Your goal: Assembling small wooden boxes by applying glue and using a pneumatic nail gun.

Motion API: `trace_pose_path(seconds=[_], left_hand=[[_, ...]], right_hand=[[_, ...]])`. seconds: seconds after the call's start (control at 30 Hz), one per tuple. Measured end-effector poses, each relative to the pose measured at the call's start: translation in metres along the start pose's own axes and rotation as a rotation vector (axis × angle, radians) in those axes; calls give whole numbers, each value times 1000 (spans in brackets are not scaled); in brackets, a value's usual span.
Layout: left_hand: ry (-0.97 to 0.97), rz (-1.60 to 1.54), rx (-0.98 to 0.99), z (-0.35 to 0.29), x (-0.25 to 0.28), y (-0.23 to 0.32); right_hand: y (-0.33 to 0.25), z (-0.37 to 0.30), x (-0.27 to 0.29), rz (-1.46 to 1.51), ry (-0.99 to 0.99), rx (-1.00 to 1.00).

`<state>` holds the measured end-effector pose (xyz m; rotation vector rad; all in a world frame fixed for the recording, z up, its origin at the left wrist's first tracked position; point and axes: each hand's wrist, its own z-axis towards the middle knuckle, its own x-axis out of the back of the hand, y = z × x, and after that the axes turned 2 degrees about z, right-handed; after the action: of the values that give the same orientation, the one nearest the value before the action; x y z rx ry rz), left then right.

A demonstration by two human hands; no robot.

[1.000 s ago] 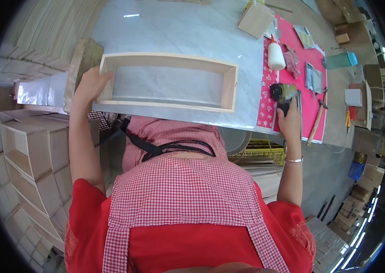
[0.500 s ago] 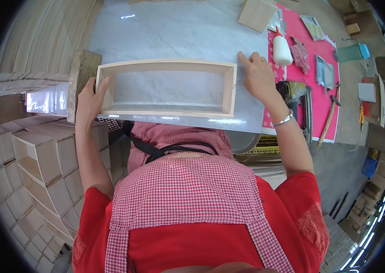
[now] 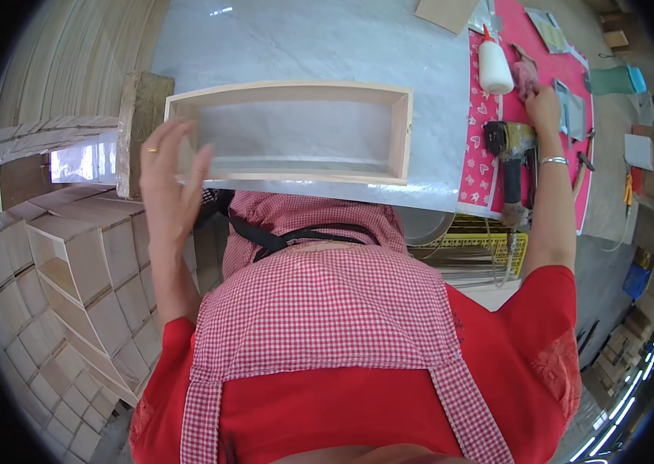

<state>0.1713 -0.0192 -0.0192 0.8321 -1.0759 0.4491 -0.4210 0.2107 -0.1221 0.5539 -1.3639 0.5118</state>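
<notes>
A rectangular pale wooden box frame [image 3: 288, 87] rests on the grey-white tabletop, which shows through its inside. Over its left end is my left hand [image 3: 168, 166], with fingers and thumb spread and nothing held. My right hand [image 3: 545, 110] has reached out to the right, over the pink-red patterned cloth. Its fingers are curled down on the near end of a crumpled pink rag [image 3: 525, 71], and the fingertips are partly hidden. A white glue bottle [image 3: 495, 68] with a red nozzle stands just left of the rag. Nearer me lies a nail gun [image 3: 511, 151].
A worn wooden block [image 3: 141, 127] lies at the table's left edge. A thin wooden board [image 3: 447, 11] sits at the far side. A hammer [image 3: 583, 164], metal plates [image 3: 570, 108] and a teal bottle [image 3: 617, 80] are at the right. Stacked wooden boxes [image 3: 79, 271] fill the lower left.
My right hand has moved right from beside the frame to the pink rag. My left hand has let go of the frame's left end and spread its fingers. The view has shifted slightly.
</notes>
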Motion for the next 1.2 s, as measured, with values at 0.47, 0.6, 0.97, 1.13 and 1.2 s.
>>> trace_pose_path(seconds=[0.47,0.6,0.97,1.13,1.2], left_hand=[[-49,-178,-486,2,-68,59],[-29,-139,-553,8,-72,71],[-51,-18,-548,13,-80,67],[21,-64,-573,3,-94,62],[130,-50,-566,-1,-100,66]], right_hand=[[-120,-62,28,443,267,64],[-123,-55,21,402,72,-36],[-76,-43,11,1060,308,-338],[-113,-108,90,1915,306,1],[-139,-128,100,1963,298,69]])
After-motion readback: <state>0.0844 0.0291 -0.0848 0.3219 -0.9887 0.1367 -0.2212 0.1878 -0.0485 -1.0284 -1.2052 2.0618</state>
